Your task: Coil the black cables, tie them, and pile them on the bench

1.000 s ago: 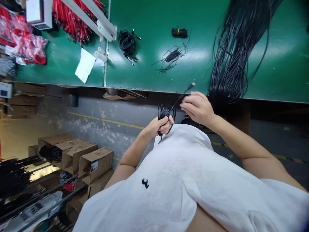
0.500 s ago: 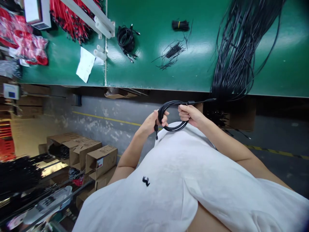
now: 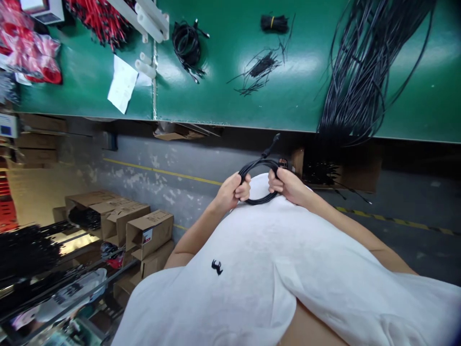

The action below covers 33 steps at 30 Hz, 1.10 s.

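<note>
A black cable wound into a coil [image 3: 260,200] is held up in front of the white shirt, below the edge of the green table [image 3: 216,103]. My left hand [image 3: 233,190] is closed round the coil's left side. On the right side, my right hand [image 3: 287,184] grips the same coil with curled fingers. A cable end with a connector [image 3: 275,139] sticks up from the top of the coil, pointing toward the table edge.
On the table lie another coiled cable [image 3: 186,45], a banded bundle of black ties [image 3: 274,23], loose ties [image 3: 262,66], a long heap of black cables [image 3: 363,81] and a white paper [image 3: 122,84]. Cardboard boxes [image 3: 154,230] stand at lower left.
The coil and both hands are slightly lower. The connector end that pointed right now points up. The short end that hung by my left hand no longer shows. The whole view has shifted slightly.
</note>
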Tool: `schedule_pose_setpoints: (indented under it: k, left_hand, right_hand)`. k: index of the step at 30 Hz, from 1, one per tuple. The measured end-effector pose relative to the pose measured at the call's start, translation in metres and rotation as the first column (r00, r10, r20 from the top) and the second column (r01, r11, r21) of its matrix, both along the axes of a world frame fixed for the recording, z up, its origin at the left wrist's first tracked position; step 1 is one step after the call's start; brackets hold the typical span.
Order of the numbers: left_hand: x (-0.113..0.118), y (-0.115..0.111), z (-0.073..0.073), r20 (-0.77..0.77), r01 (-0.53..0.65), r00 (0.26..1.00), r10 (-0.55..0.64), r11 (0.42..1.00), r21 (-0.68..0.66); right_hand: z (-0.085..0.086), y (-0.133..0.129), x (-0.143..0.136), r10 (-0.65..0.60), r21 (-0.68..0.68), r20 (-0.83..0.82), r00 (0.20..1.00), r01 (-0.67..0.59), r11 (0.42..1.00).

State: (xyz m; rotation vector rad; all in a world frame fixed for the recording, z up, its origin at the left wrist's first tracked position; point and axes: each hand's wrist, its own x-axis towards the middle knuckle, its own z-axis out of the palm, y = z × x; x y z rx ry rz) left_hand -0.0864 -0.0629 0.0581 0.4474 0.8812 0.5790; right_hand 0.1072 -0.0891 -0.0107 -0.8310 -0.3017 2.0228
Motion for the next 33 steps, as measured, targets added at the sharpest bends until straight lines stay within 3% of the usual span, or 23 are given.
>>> schedule_pose_setpoints:
  k: [4,8,10,12,16,21,23,28,33]
  left_hand:
    - [0.02,0.014,0.001,-0.091,-0.112,0.989,0.117,0.992,0.061]
    - [0.04,0.027,0.007,-0.059,-0.311,0.944,0.325,0.934,0.175]
    - [0.042,0.03,0.01,-0.01,-0.32,0.946,0.325,0.935,0.151]
    - [0.036,0.032,0.011,0.01,-0.24,0.971,0.24,0.969,0.065]
    - [0.018,0.029,0.011,0.002,-0.084,0.996,0.085,0.993,-0.082]
    - [0.015,0.022,0.009,0.036,0.081,0.996,-0.076,0.984,-0.157]
    - [0.018,0.022,0.01,0.076,0.105,0.993,-0.095,0.984,-0.142]
    - [0.027,0.026,0.015,0.119,0.078,0.992,-0.051,0.969,-0.234]
    - [0.041,0.031,0.018,0.129,0.037,0.992,0.005,0.946,-0.323]
  right_hand:
    - [0.02,0.029,-0.011,-0.265,0.025,0.053,0.963,0.264,0.964]
    - [0.034,0.051,-0.032,-0.329,-0.029,-0.027,0.944,0.328,0.944]
    - [0.031,0.052,-0.035,-0.304,-0.1,-0.026,0.952,0.3,0.949]
    - [0.026,0.053,-0.027,-0.22,-0.122,-0.012,0.975,0.217,0.969]
    - [0.021,0.06,0.007,-0.017,0.028,-0.012,1.0,0.018,0.999]
    - [0.023,0.071,0.027,0.222,0.105,0.028,0.975,-0.224,0.969]
    - [0.023,0.073,0.026,0.233,0.101,0.06,0.971,-0.239,0.966]
    - [0.023,0.075,0.026,0.085,0.196,0.11,0.99,-0.106,0.975]
    - [0.013,0.08,0.041,0.133,0.31,0.198,0.971,-0.19,0.932]
